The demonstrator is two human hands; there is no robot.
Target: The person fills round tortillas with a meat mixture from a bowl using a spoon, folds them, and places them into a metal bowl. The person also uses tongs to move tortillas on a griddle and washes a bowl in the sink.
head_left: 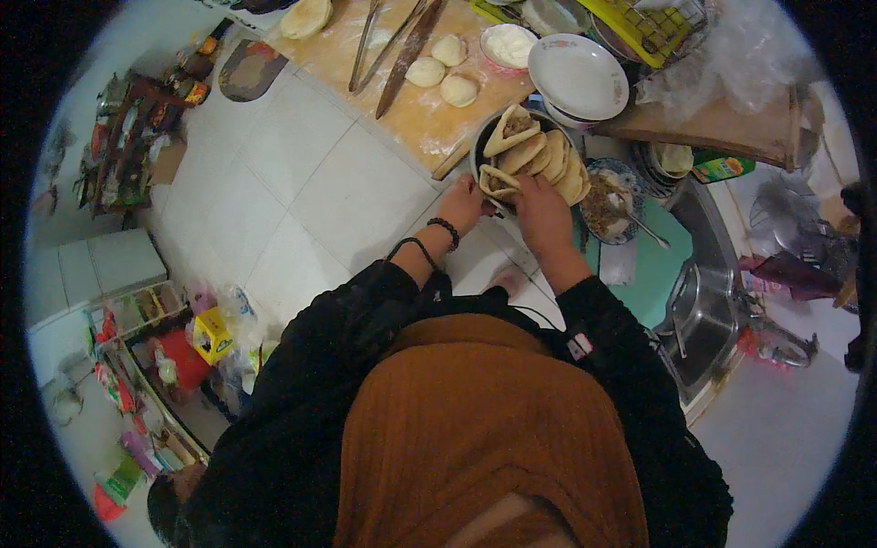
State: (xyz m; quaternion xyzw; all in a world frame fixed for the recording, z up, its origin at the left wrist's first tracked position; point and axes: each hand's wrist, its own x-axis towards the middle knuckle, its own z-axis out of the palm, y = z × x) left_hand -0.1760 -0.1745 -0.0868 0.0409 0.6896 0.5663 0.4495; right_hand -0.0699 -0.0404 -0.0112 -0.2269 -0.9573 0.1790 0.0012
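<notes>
A round metal bowl (475,157) holds several flatbreads (553,155) split like pockets, standing close together. Brown filling shows in the flatbread at the far side (512,128) and in the stuffed flatbread (496,183) at the near edge. My right hand (545,217) is closed on that near flatbread, thumb and fingers at its right side. At the bowl's near left rim, my left hand (461,205) has its fingers curled against the edge; what they grip is partly hidden. Right of the bowl, a patterned bowl (630,173) contains crumbly brown filling and a metal spoon (654,236).
A floured wooden board (411,128) carries dough balls (449,50), a rolling pin (411,57) and metal tongs (364,46). Behind the metal bowl are a bowl of flour (508,44) and a white plate (575,78). A green board (660,279) adjoins the sink (708,301).
</notes>
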